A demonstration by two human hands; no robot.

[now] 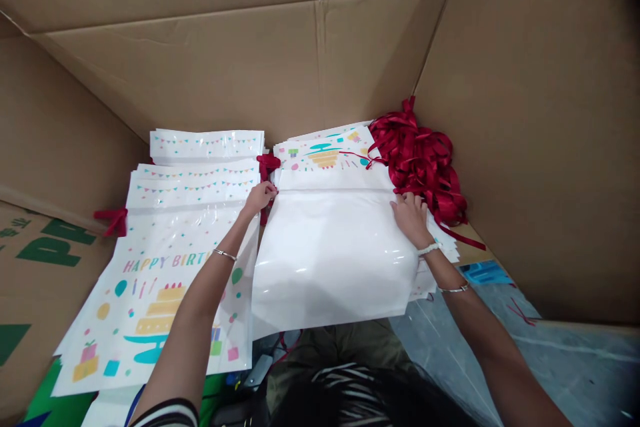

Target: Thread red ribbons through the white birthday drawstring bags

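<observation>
Head: L hand (261, 197), R hand (411, 217) (bracelets on) at white sheet (335, 253) edges.

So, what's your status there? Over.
Left hand at left edge of white sheet, right hand at its right. Red ribbons heaped beyond right hand; sheet's middle uncovered.

Brown cardboard walls (225, 67), grey marbled floor (575, 360).

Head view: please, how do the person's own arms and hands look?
The left hand is bare, with a silvery bracelet at the wrist and a striped black-and-white sleeve further up. The right hand is bare too, with a white band and another silvery bracelet.
</observation>
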